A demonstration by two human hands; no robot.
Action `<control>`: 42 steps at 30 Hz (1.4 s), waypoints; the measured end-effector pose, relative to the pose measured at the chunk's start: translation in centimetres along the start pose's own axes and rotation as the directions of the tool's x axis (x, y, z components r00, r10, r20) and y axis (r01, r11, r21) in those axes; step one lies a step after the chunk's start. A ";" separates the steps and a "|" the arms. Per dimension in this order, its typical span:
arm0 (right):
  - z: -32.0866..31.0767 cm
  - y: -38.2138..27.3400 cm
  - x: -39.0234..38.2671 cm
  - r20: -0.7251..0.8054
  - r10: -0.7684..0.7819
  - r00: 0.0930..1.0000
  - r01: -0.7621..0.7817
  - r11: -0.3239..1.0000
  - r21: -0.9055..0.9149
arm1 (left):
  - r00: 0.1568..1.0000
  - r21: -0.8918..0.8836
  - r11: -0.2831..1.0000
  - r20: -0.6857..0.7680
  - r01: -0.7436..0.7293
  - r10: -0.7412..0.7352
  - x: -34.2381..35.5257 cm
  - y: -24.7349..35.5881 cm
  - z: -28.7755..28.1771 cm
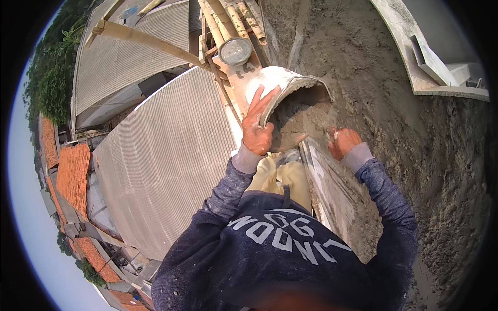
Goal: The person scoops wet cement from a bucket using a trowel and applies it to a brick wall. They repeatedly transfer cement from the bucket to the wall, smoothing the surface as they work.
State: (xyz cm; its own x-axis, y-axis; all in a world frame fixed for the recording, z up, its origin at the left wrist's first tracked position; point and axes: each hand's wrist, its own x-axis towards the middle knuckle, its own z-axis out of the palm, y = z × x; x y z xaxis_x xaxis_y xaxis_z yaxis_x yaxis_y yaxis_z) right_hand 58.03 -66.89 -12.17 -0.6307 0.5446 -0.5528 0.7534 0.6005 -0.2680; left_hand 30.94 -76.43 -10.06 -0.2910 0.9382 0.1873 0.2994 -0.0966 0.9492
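Observation:
A white bucket (267,78) lies tipped on its side in front of me, its mouth turned toward me. Wet grey mortar (298,122) shows inside it. My left hand (258,127) grips the bucket's rim, with fingers stretched along the outer wall and the thumb side at the edge. Just right of the bucket's mouth, my right hand (344,142) is closed, fingers curled. What it holds, if anything, I cannot make out. Beside that hand rises a rough wall surface (384,103) coated in wet grey mortar. A mortar-smeared board (332,181) runs below the right hand.
A small round container (235,51) of grey material sits on a plank beyond the bucket. Bamboo poles (223,20) and a long wooden beam (150,41) stand nearby. Down to the left are a corrugated roof (171,155) and orange tiled roofs (73,176). A white-edged opening (410,52) is at upper right.

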 end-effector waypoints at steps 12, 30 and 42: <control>7.6 -8.3 -2.1 -0.345 0.169 0.923 0.020 0.877 0.481 | 0.899 -0.253 0.911 -0.216 0.325 -0.381 -2.4 -1.6 0.5; -5.4 -13.4 -4.7 -0.524 0.017 0.851 -0.088 0.990 -0.112 | 0.901 -0.241 0.893 -0.124 0.380 -0.417 -3.4 2.2 -0.7; -4.1 -8.2 -6.5 -0.565 0.074 0.822 -0.120 0.992 -0.045 | 0.989 -0.051 0.993 -0.099 0.103 -0.107 -1.3 3.8 -1.8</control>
State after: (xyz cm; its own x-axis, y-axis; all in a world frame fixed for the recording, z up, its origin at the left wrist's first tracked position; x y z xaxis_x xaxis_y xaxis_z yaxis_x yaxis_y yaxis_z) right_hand 55.18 -72.94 -3.14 -0.5678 0.8227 -0.0287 0.8145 0.5565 -0.1643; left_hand 30.84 -78.56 -6.21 -0.4097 0.9058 0.1084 0.2207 -0.0168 0.9752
